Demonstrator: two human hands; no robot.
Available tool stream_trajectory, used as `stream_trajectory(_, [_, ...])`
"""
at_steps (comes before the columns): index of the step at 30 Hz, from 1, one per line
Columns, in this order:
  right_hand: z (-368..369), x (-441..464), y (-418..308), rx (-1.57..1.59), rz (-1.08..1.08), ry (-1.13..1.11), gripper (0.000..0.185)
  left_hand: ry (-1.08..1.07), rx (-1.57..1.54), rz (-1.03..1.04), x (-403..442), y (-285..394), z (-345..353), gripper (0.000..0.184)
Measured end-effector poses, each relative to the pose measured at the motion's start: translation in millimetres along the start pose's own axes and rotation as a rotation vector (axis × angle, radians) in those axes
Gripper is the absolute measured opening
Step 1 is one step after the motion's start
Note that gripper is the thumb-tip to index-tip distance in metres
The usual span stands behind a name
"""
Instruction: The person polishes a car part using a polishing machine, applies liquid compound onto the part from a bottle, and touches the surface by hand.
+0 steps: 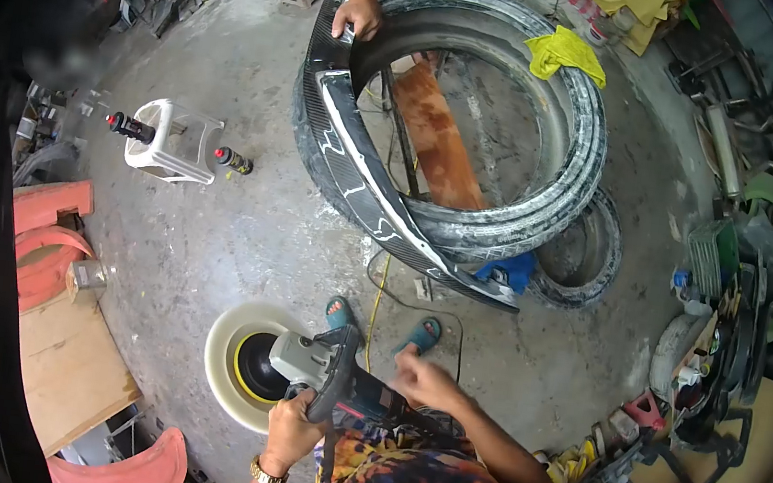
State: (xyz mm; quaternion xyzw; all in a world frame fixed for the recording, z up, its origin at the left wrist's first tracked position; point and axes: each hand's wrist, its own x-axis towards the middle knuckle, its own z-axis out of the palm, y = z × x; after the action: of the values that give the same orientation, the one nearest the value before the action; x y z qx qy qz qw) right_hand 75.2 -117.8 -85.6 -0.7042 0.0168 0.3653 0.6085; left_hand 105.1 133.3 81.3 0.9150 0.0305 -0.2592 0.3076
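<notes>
My left hand (291, 431), with a metal watch at the wrist, is wrapped round the front handle of a grey and black power polisher (306, 359). The tool's round cream pad (227, 365) faces left and touches nothing visible. Just above the rear body of the polisher is my right hand (432, 384), its fingers blurred. Ahead, a long curved carbon-patterned panel (363, 195) rests against a large tire (585, 160). Another person's hand (358, 16) presses on the upper end of the panel.
A white stool (167, 142) stands at the left beside two bottles. A yellow cloth (567, 53) lies on the large tire, and a blue cloth (510, 271) sits near a smaller tire (611, 259). A cable (462, 333) crosses the floor by my feet. Clutter lines the right side.
</notes>
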Motion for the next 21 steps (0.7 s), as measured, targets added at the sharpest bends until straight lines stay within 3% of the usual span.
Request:
stream_trajectory(2, [-40,5,-86,-0.172,-0.138,0.276,0.039,0.008,0.010,-0.006,-4,-8,6,0.019])
stream_trajectory(5, [-97,43,-159,-0.420,-0.333,0.625,0.048,0.009,-0.031,-0.045,-9,-8,6,0.019])
stream_trajectory(10, [-144,124,-187,-0.640,-0.416,0.598,0.068,-0.028,-0.005,-0.107,-14,-32,11,0.023])
stream_trajectory(21, [-146,183,-225,-0.736,-0.243,0.520,0.079,0.022,-0.089,-0.186,-3,-50,-3,0.017])
